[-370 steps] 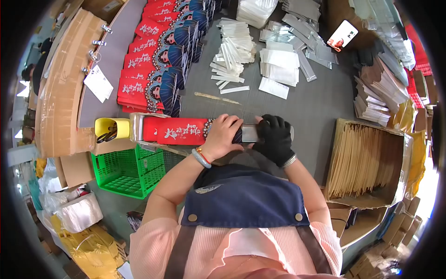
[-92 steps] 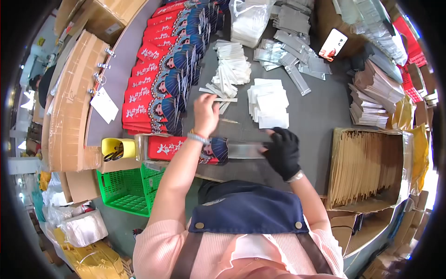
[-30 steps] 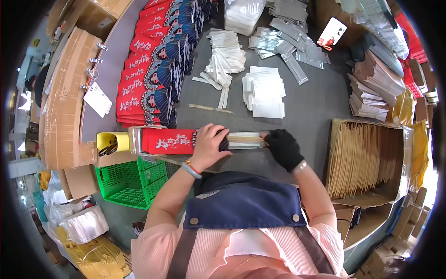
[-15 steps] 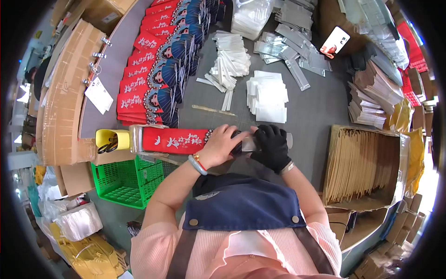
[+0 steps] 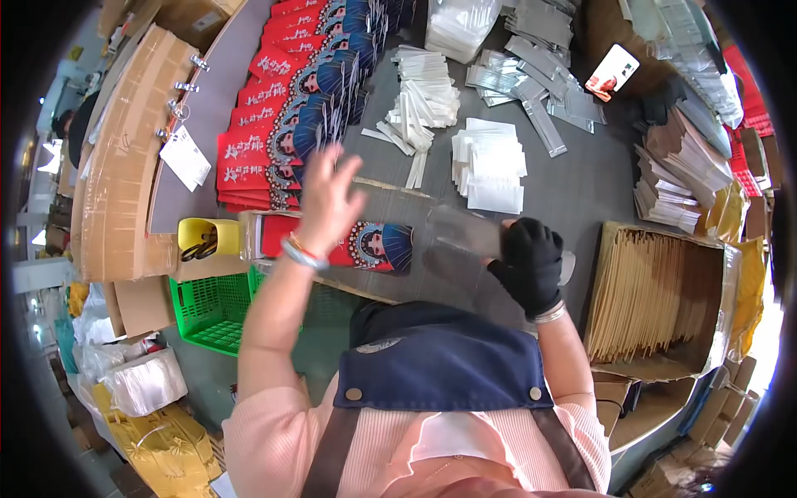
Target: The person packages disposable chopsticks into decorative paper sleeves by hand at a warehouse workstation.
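Note:
My left hand (image 5: 330, 199) is raised above the red printed sleeve (image 5: 282, 236), fingers spread and slightly blurred, holding nothing. That sleeve lies flat in front of me, its blue and black figure end (image 5: 383, 246) pointing right. My right hand (image 5: 531, 261), in a black fingerless glove, is closed on the right end of a clear plastic strip (image 5: 465, 232), which is blurred over the dark table. Beyond my left hand, a long overlapping row of similar red sleeves (image 5: 249, 148) runs toward the back.
White slips (image 5: 488, 166), narrow white strips (image 5: 423, 95) and clear strips (image 5: 544, 124) lie on the table (image 5: 398, 178). A carton of brown sheets (image 5: 647, 290) stands right. A yellow holder (image 5: 224, 236) and green basket (image 5: 216, 311) are left.
My left hand has let go of the red sleeve's end and moved up and left. My right hand has moved right, with the clear strip now away from the sleeve. The view has shifted slightly.

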`<state>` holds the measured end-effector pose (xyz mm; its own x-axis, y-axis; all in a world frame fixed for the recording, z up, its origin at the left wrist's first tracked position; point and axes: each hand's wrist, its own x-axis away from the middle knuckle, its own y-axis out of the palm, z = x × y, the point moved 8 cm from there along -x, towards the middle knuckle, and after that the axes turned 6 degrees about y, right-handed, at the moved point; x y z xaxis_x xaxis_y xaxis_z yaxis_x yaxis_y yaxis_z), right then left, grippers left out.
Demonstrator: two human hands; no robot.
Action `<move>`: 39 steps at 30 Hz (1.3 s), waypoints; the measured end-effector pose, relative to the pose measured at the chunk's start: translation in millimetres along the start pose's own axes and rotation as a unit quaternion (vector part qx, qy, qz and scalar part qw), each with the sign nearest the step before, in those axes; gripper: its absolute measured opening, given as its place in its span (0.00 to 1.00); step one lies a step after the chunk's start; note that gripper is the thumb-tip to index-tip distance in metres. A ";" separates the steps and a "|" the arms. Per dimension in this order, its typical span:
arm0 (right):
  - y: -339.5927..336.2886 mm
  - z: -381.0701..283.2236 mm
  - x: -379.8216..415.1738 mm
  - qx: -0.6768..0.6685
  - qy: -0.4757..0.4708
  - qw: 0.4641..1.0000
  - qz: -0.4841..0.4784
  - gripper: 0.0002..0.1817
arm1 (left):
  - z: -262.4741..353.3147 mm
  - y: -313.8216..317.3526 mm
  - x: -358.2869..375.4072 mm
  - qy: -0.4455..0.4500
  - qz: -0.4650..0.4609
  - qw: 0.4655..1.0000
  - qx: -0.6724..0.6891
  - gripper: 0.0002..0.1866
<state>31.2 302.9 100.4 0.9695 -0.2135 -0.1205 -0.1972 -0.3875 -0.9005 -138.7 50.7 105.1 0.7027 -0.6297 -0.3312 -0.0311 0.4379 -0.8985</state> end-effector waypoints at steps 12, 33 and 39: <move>39.3 -13.1 15.7 0.019 -0.016 0.993 -0.115 0.33 | 24.7 90.5 87.1 -0.115 0.024 0.985 0.127 0.60; -60.1 130.0 75.7 0.032 0.233 0.958 0.163 0.21 | -1.1 92.9 -22.3 0.087 0.014 0.994 0.059 0.04; -85.0 166.2 109.2 0.087 0.260 0.933 0.232 0.19 | -8.8 105.2 -25.3 0.056 -0.038 0.988 0.142 0.05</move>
<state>178.0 461.6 94.4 0.5747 -0.7464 -0.3356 -0.5074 -0.0033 -0.8617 -166.1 107.1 16.4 0.6127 -0.7268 -0.3105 0.2295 0.5396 -0.8101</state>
